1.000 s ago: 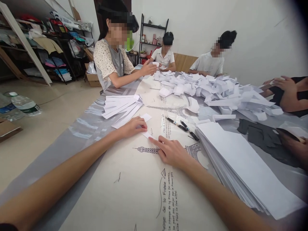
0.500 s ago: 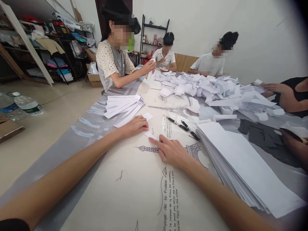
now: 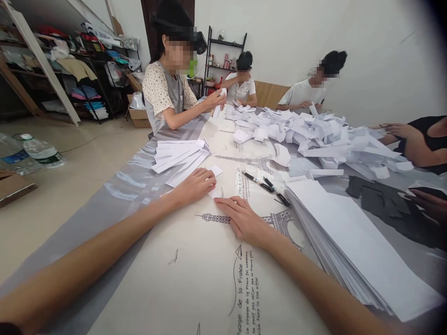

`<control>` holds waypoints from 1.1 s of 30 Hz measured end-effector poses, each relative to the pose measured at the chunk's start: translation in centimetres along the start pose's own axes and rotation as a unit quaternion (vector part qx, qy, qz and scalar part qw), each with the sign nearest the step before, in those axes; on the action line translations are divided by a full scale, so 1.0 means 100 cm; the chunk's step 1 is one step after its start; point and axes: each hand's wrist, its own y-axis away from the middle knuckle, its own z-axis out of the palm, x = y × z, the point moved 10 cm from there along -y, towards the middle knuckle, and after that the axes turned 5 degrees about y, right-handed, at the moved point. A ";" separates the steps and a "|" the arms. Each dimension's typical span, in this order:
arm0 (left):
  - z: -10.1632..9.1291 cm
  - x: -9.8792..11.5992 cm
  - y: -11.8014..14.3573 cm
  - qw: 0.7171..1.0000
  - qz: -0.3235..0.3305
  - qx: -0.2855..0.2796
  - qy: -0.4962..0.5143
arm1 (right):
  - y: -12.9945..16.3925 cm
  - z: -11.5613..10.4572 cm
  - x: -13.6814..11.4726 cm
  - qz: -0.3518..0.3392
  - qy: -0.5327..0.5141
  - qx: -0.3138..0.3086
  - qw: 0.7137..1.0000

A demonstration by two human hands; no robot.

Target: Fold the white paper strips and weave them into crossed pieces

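Two hands press flat on one small paper strip (image 3: 215, 182) on the desk (image 3: 195, 279): left hand (image 3: 195, 184) covers it, right hand (image 3: 244, 221) fingers spread, beside pens (image 3: 263, 184).

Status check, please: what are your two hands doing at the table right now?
Left hand and right hand flat on paper strip. Pens and paper stack lie right.

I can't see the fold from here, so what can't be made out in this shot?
- Head view: small paper strip mostly hidden under left hand and right hand; its fold state unclear.
- Tablecloth print too small to read.
- Paper stack blurred and cut at the right edge.
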 end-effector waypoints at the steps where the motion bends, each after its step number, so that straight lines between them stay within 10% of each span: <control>1: -0.006 0.007 0.009 0.999 -0.030 0.026 -0.013 | 0.000 0.000 0.001 0.004 -0.011 0.000 1.000; 8: 0.009 0.064 0.060 0.997 -0.043 -0.068 -0.012 | 0.000 -0.002 0.000 -0.005 -0.033 0.008 0.999; 33: 0.024 -0.014 0.064 0.973 -0.115 -0.192 0.059 | 0.002 -0.002 0.004 -0.014 -0.033 0.037 0.999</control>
